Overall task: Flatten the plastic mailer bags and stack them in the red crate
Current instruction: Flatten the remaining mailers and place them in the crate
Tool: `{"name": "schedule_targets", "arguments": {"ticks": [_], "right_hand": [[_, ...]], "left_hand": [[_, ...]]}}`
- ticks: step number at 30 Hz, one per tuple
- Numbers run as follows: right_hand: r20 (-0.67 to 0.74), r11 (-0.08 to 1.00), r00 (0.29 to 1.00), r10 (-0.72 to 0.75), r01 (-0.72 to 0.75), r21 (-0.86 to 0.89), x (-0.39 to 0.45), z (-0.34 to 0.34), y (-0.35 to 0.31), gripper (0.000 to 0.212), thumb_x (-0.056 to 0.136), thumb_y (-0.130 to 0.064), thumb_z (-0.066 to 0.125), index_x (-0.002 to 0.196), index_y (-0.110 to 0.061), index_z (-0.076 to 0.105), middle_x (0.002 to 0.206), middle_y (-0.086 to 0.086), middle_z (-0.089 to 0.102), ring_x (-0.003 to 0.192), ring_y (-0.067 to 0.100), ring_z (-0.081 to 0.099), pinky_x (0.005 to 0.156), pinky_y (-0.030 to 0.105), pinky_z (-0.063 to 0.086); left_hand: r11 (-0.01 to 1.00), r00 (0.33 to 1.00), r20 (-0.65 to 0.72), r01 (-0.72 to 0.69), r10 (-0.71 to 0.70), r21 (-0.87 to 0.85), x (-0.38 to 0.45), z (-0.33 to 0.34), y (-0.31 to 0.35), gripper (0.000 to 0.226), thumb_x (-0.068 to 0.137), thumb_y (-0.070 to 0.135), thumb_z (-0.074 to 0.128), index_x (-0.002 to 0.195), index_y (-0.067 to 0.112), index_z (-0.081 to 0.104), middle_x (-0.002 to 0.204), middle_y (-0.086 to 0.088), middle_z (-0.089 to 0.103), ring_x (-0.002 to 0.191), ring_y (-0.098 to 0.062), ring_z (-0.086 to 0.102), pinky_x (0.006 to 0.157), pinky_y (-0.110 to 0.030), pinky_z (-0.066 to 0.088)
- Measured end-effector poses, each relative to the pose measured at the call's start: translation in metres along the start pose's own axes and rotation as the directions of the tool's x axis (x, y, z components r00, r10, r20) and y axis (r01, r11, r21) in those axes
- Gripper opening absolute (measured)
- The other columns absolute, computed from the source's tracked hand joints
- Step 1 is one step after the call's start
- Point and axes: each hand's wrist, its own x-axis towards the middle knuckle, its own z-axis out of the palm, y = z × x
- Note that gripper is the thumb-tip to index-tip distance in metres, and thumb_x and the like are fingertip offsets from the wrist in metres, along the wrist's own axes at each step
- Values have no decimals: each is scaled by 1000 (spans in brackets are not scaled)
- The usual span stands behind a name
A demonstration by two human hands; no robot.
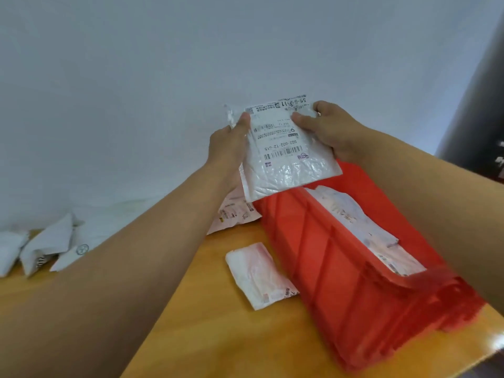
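I hold a white plastic mailer bag [286, 165] with a shipping label up in the air above the far end of the red crate [321, 257]. My left hand [229, 148] pinches its left edge with the thumb on the front. My right hand [330, 132] pinches its upper right corner. Inside the crate lie flattened white mailers [360, 225], stacked. A folded white and pink mailer [259, 274] lies on the wooden table [191, 309] just left of the crate. A pink mailer [234, 214] lies behind it, partly hidden by my left forearm.
Several crumpled white mailers [46, 246] sit at the table's far left against the pale wall. A dark upright object [480, 126] stands at the right edge. The table's near right edge [463, 361] runs just past the crate.
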Motion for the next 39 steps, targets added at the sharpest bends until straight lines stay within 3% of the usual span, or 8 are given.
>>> {"name": "schedule_targets", "arguments": {"ticks": [7, 11, 15, 20, 26, 31, 34, 39], "right_hand": [[87, 991, 991, 100, -107, 76, 77, 43, 4, 26, 94, -26, 68, 113, -11, 59, 109, 8, 73, 90, 19, 74, 82, 36, 61], [292, 953, 932, 214, -265, 149, 90, 41, -3, 59, 84, -32, 78, 132, -8, 53, 117, 12, 72, 104, 29, 71, 88, 45, 58], [337, 908, 900, 277, -360, 216, 93, 16, -26, 37, 89, -15, 71, 123, -13, 59, 113, 13, 73, 101, 31, 72, 84, 45, 60], [346, 863, 859, 378, -462, 203, 90, -38, -38, 42, 87, -11, 72, 127, -7, 59, 116, 16, 72, 104, 33, 71, 84, 44, 59], [283, 856, 851, 443, -495, 151, 78, -120, -21, 27, 92, -9, 67, 119, -12, 64, 114, 12, 73, 104, 30, 71, 92, 46, 55], [214, 808, 807, 550, -579, 106, 62, -165, 22, 21, 94, -6, 63, 112, -17, 64, 107, 6, 76, 97, 26, 73, 92, 46, 56], [225, 747, 737, 638, -663, 56, 46, -172, 61, 22, 95, -5, 60, 114, -14, 64, 107, 9, 75, 98, 29, 73, 94, 50, 55], [302, 629, 594, 746, -777, -24, 6, -164, 119, 24, 93, -4, 60, 115, -13, 61, 113, 8, 73, 100, 25, 71, 97, 44, 53]], "left_hand": [[965, 972, 7, 232, -233, -119, 61, -32, 15, 32, 91, 28, 70, 111, 4, 67, 99, -12, 75, 84, -28, 75, 71, -44, 62], [956, 961, -19, 274, -277, -101, 82, -24, 34, 25, 92, 30, 69, 106, 8, 68, 100, -13, 75, 85, -29, 74, 76, -47, 61], [938, 939, 39, 344, -343, -35, 90, 1, 64, 23, 92, 28, 69, 107, 11, 68, 96, -10, 76, 87, -31, 74, 82, -52, 59], [895, 893, 58, 446, -447, 19, 84, 49, 79, 19, 92, 24, 68, 108, 13, 69, 99, -9, 76, 91, -31, 73, 86, -56, 57], [832, 817, 188, 497, -544, 247, 64, 100, 53, 17, 98, 36, 59, 108, 24, 66, 105, 5, 74, 98, -13, 70, 92, -34, 54], [669, 873, 117, 269, -473, 693, 45, 109, -5, 14, 95, 20, 52, 98, 17, 65, 93, 6, 63, 90, -16, 56, 77, -29, 42], [449, 890, 172, 41, -423, 893, 36, 104, -33, 35, 98, 24, 50, 131, 14, 56, 127, 3, 57, 118, -15, 53, 91, -23, 37], [163, 923, 255, -215, -289, 963, 27, 102, -64, 42, 98, 28, 50, 137, 15, 51, 147, -4, 46, 140, -23, 35, 114, -34, 24]]}}
